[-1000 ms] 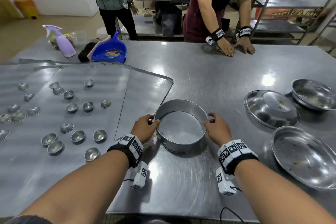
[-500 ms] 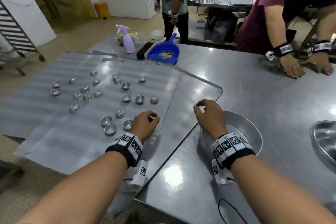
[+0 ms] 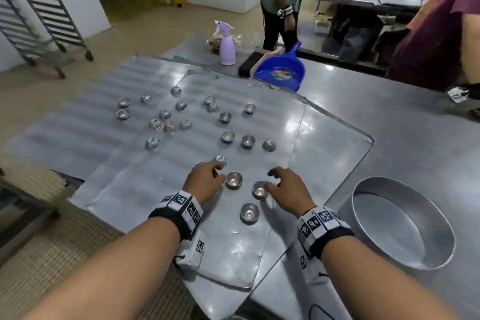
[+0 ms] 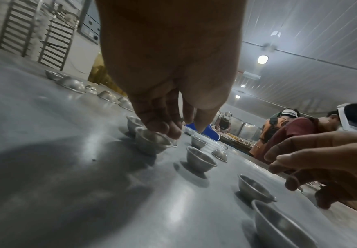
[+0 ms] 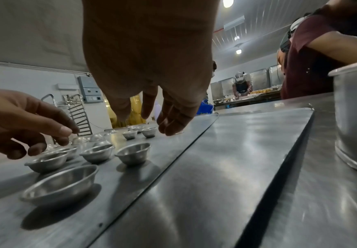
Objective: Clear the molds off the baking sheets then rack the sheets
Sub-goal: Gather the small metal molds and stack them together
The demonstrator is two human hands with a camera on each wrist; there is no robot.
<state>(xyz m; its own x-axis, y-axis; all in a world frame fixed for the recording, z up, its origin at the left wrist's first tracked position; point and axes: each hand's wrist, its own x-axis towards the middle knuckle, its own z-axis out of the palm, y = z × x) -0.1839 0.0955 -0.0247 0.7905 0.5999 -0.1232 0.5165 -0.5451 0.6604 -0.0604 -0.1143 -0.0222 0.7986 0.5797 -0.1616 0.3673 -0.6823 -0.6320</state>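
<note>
Several small round metal molds lie scattered over the top baking sheet (image 3: 155, 189), some upright and some upside down. My left hand (image 3: 217, 173) reaches down over the near ones. In the left wrist view its fingertips (image 4: 162, 129) touch the rim of one mold (image 4: 152, 147), while the thumb hangs clear of it. My right hand (image 3: 270, 179) hovers with loosely curled fingers just above another mold (image 3: 259, 189) and holds nothing. Two more molds (image 3: 233, 179) (image 3: 249, 212) stand between and in front of my hands. A second sheet (image 3: 324, 150) lies under the first.
A round cake pan (image 3: 394, 223) stands on the steel table to my right. A lilac spray bottle (image 3: 227, 47) and a blue dustpan (image 3: 280, 70) sit beyond the sheets. A wheeled sheet rack (image 3: 39, 8) stands far left. A person in maroon (image 3: 436, 34) leans at the far side.
Both hands have let go of the round cake pan and moved left onto the sheet with the molds. My view has turned left with them.
</note>
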